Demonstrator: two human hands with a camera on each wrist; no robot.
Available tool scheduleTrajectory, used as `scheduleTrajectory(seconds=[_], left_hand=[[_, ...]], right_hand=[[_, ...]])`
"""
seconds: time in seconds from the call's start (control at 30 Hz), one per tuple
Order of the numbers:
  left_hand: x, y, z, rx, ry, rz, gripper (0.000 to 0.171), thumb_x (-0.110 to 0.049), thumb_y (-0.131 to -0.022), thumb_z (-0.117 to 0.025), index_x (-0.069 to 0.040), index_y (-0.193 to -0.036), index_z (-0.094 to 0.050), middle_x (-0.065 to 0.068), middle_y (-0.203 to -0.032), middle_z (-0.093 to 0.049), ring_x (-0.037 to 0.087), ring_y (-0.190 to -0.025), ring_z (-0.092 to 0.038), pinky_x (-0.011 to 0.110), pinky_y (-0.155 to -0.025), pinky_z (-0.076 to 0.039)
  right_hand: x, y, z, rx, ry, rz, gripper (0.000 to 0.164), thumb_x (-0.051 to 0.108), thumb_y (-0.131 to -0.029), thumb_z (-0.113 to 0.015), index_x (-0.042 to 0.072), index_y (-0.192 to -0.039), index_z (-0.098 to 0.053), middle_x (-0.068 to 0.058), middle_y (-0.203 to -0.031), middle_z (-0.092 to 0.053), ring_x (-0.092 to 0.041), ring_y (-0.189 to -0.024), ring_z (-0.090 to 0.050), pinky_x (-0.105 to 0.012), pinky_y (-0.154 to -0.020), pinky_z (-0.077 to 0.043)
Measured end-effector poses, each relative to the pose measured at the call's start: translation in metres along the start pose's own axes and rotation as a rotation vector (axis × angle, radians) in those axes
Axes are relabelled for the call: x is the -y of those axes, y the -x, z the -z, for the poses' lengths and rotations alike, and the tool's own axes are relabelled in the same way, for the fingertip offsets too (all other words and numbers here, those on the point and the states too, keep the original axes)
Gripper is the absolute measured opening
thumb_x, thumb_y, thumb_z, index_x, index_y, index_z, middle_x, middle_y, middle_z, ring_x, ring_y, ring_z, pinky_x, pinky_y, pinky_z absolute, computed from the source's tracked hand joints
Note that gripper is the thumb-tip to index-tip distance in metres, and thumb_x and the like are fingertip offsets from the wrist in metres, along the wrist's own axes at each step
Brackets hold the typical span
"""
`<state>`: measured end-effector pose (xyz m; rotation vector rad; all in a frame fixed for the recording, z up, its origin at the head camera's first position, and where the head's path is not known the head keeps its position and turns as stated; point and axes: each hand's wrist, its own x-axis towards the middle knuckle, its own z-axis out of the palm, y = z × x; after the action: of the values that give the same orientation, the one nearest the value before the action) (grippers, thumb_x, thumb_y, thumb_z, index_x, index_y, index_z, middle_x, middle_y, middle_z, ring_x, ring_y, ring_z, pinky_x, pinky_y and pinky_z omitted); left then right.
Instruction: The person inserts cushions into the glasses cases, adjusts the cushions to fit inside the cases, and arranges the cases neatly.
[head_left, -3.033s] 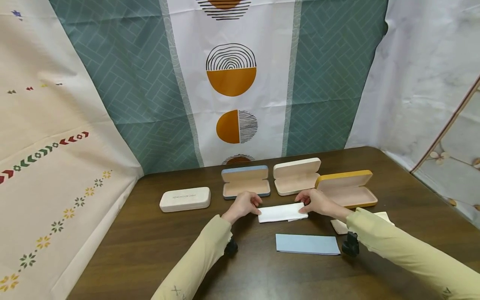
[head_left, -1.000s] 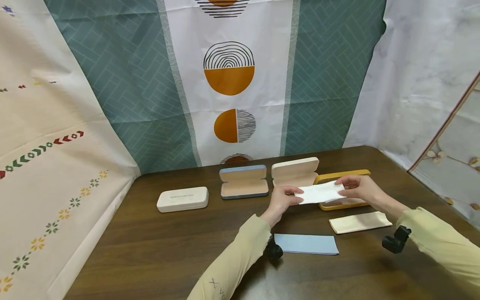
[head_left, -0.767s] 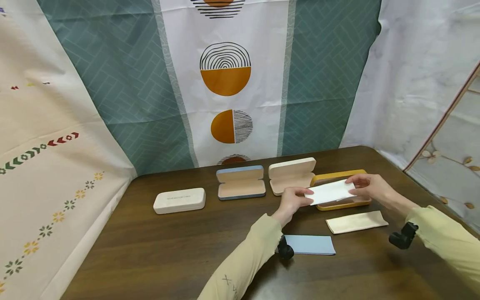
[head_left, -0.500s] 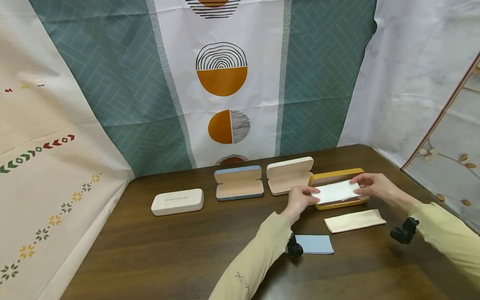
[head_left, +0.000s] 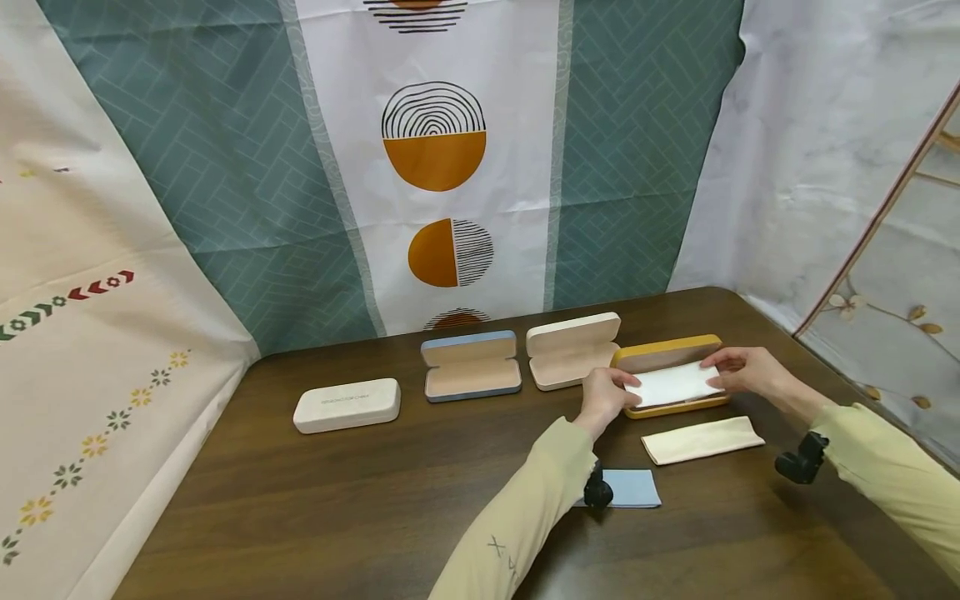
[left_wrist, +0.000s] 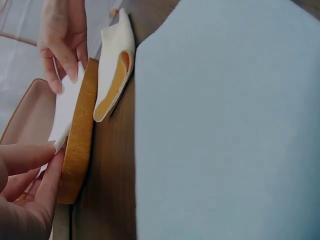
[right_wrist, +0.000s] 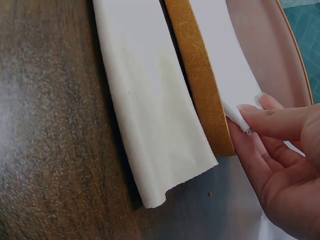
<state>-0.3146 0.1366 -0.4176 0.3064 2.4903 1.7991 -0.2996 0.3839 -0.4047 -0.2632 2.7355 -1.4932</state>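
Note:
A folded white cloth (head_left: 672, 384) stretches between my two hands, over the bottom half of the open yellow glasses case (head_left: 675, 407). My left hand (head_left: 603, 395) pinches its left end; in the left wrist view, thumb and fingers close on the cloth right at the case's rim. The right end is pinched by my right hand (head_left: 753, 377), with the thumb on top in the right wrist view. Part of the case's inside is hidden under the cloth. A folded cream cloth (head_left: 702, 440) lies just in front of the case.
A folded light blue cloth (head_left: 632, 488) lies partly behind my left wrist. Left of the yellow case stand an open white glasses case (head_left: 573, 367) and an open blue glasses case (head_left: 472, 379). A closed white glasses case (head_left: 347, 406) sits farther left on the brown table (head_left: 315, 508).
Both hands have lifted the white cloth from the table, carried it right and lowered it into the yellow case's opening. The head view has drifted slightly to the right.

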Motion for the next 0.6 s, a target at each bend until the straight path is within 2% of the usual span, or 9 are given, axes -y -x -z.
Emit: scheduleTrajectory(seconds=[0.27, 0.43, 0.6], left_hand=[[-0.0005, -0.0007, -0.0004, -0.029, -0.038, 0.041, 0.016, 0.006, -0.060, -0.080, -0.003, -0.066, -0.068, -0.002, -0.054, -0.050, 0.008, -0.049, -0.043, 0.019, -0.046, -0.040], [-0.0030, 0.0005, 0.0024, -0.022, -0.028, 0.048, 0.016, 0.006, -0.060, -0.080, -0.002, -0.067, -0.068, -0.002, -0.054, -0.049, 0.008, -0.049, -0.042, 0.019, -0.045, -0.040], [-0.0046, 0.0005, 0.0035, -0.016, -0.023, 0.063, 0.016, 0.006, -0.060, -0.080, -0.001, -0.067, -0.068, 0.000, -0.056, -0.051, 0.009, -0.049, -0.046, 0.019, -0.047, -0.042]], right_hand=[[-0.0015, -0.0050, -0.0021, 0.003, 0.069, 0.007, 0.038, 0.006, -0.076, -0.072, -0.015, -0.103, -0.057, -0.013, -0.081, -0.060, -0.014, -0.068, -0.055, -0.029, -0.059, -0.050], [0.0026, -0.0065, -0.0038, 0.008, 0.160, 0.058, 0.032, 0.005, -0.075, -0.072, -0.013, -0.098, -0.060, -0.010, -0.076, -0.060, -0.015, -0.062, -0.053, -0.031, -0.054, -0.048], [0.0071, -0.0074, -0.0052, -0.005, 0.291, 0.090, 0.025, 0.006, -0.073, -0.074, -0.007, -0.092, -0.064, -0.009, -0.080, -0.061, -0.017, -0.066, -0.052, -0.028, -0.054, -0.045]])
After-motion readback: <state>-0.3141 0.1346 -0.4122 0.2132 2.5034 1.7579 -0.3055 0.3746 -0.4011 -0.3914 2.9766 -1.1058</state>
